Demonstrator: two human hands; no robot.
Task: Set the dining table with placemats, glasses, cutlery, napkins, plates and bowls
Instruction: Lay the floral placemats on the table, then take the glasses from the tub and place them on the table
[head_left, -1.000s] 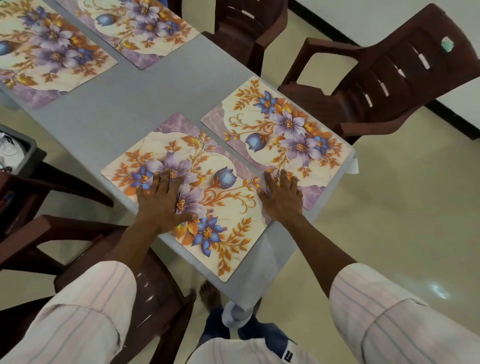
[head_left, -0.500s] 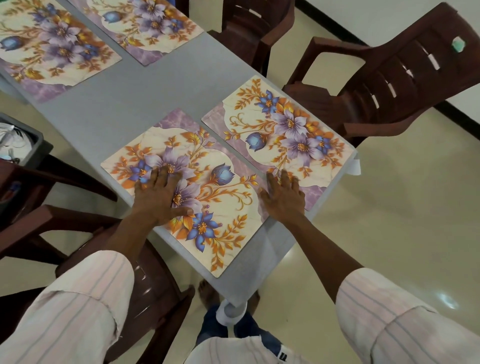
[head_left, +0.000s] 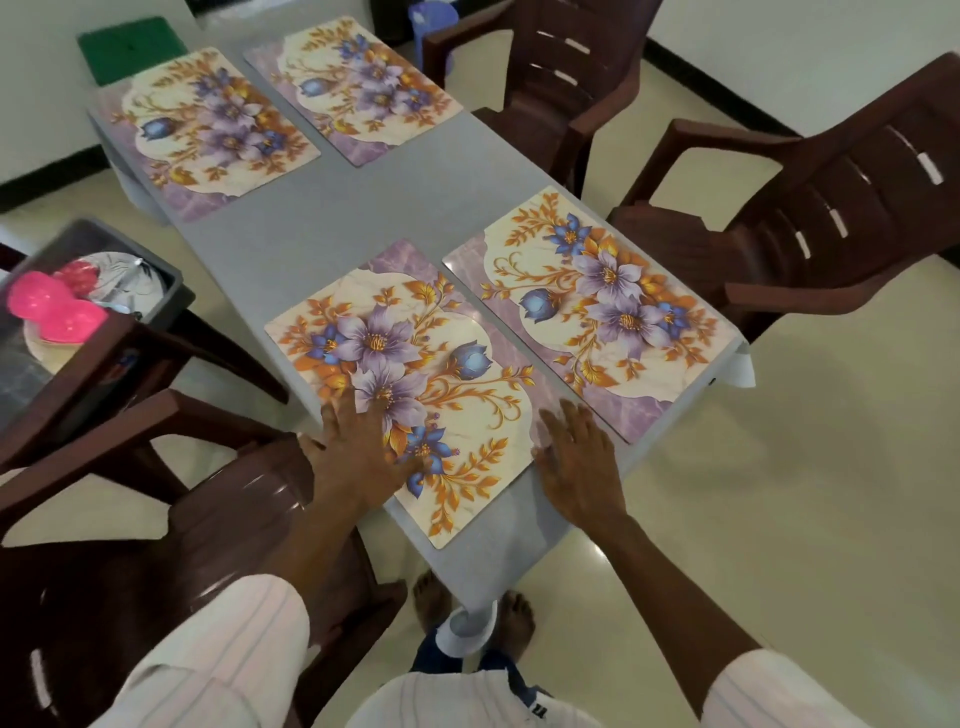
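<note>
- Bare feet (head_left: 431, 597) stand on the cream floor at the near corner of the grey table (head_left: 337, 208), with a striped sleeve (head_left: 218, 649) low in the view.
- The left hand (head_left: 363, 452) lies palm down on the nearest placemat (head_left: 457, 395) at the table's near left edge. Its fingers are straight and slightly spread, gripping nothing.
- The right hand (head_left: 576, 462) also lies flat, fingers straight and close together, at that mat's right-hand corner. Whether its palm bears on the mat or on the table cannot be told.
- The second placemat (head_left: 597, 312), in the same floral print, lies just beside the first along the table's right side, with a narrow gap between them.
- A brown chair (head_left: 156, 519) is drawn up at the table's near left side, and another chair (head_left: 831, 208) stands off the table's right side.
- A grey bin (head_left: 174, 283) to the left of the table holds pink bowls (head_left: 52, 312) and shiny metalware (head_left: 122, 270).
- At the table's far end, the far left placemat (head_left: 208, 130) and the far right placemat (head_left: 358, 88) lie side by side.
- A third chair (head_left: 545, 78) stands at the table's far right, and a green board (head_left: 130, 49) lies just beyond the table's far end.
</note>
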